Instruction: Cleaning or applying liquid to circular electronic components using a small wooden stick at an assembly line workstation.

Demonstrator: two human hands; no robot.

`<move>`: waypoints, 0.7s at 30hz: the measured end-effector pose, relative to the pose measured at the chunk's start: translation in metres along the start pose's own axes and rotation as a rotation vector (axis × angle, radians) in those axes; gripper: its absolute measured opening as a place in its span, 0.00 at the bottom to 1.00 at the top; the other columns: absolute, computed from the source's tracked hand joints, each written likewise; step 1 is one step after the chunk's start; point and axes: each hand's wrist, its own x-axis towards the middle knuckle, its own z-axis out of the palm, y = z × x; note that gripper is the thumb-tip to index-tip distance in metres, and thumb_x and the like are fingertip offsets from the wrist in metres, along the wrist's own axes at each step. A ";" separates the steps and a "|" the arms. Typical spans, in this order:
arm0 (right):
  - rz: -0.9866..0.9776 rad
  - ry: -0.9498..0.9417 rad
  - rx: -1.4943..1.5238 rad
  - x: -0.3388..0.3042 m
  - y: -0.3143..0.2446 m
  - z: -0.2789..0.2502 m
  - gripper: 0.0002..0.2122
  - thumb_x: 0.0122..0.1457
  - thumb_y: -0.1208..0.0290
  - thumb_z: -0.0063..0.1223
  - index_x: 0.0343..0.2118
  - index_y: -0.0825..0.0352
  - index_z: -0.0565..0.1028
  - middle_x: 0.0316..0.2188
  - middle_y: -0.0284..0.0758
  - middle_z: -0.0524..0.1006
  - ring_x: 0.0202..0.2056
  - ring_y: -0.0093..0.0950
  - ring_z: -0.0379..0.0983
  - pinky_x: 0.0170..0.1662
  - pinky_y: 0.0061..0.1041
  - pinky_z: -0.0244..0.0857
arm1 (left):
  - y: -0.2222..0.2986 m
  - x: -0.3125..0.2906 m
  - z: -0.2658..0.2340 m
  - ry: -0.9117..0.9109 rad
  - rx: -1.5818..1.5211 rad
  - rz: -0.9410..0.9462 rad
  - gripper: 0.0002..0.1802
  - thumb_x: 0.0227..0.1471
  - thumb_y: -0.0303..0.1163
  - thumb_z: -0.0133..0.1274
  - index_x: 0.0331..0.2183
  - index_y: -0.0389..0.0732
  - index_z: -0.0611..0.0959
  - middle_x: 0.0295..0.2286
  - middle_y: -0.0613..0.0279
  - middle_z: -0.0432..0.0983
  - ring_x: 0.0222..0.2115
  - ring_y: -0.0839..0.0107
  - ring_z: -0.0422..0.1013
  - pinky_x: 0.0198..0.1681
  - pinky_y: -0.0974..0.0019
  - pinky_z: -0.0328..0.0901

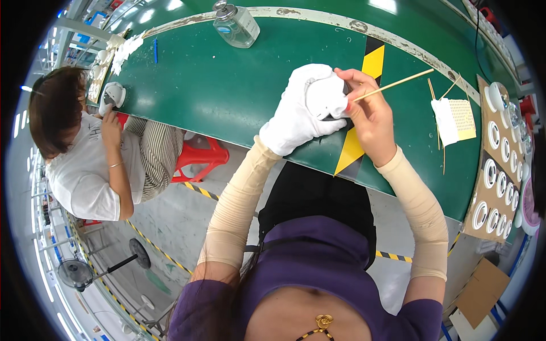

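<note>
Over the green table, my left hand (289, 118), in a white glove, is closed around a white rounded part (325, 98). Some dark material shows at the part's edge, but its kind is unclear. My right hand (372, 116) is bare and pinches a thin wooden stick (405, 79) between thumb and fingers. One end of the stick meets the right side of the white part; its other end points up and to the right. Whether the tip touches the part is hidden by my fingers.
A clear glass bottle (238, 27) with a metal top stands at the far edge. On the right lie a yellow perforated pad (463, 118), a white cloth (446, 122), more sticks and a brown board (482, 176) bearing several white rings. A seated co-worker (85, 148) handles another white part at left.
</note>
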 end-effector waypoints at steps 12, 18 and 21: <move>0.490 0.120 0.144 0.024 0.016 -0.020 0.04 0.63 0.74 0.45 0.33 0.69 0.69 0.39 0.36 0.75 0.38 0.22 0.71 0.44 0.21 0.62 | 0.001 0.002 -0.001 0.007 0.058 0.061 0.49 0.28 0.34 0.74 0.52 0.40 0.64 0.48 0.57 0.65 0.49 0.67 0.65 0.54 0.65 0.62; 0.403 0.080 0.357 0.016 0.006 -0.013 0.04 0.63 0.73 0.46 0.33 0.67 0.70 0.36 0.32 0.75 0.34 0.18 0.66 0.39 0.18 0.59 | 0.000 0.001 -0.001 0.011 0.034 0.041 0.50 0.28 0.34 0.74 0.52 0.40 0.64 0.48 0.57 0.65 0.49 0.66 0.65 0.54 0.65 0.62; 0.387 0.105 0.281 0.017 0.007 -0.014 0.04 0.63 0.73 0.46 0.33 0.67 0.69 0.37 0.34 0.75 0.35 0.19 0.66 0.40 0.18 0.59 | -0.001 0.002 -0.001 0.010 0.032 0.060 0.50 0.28 0.34 0.74 0.52 0.40 0.64 0.48 0.57 0.66 0.49 0.66 0.65 0.54 0.65 0.62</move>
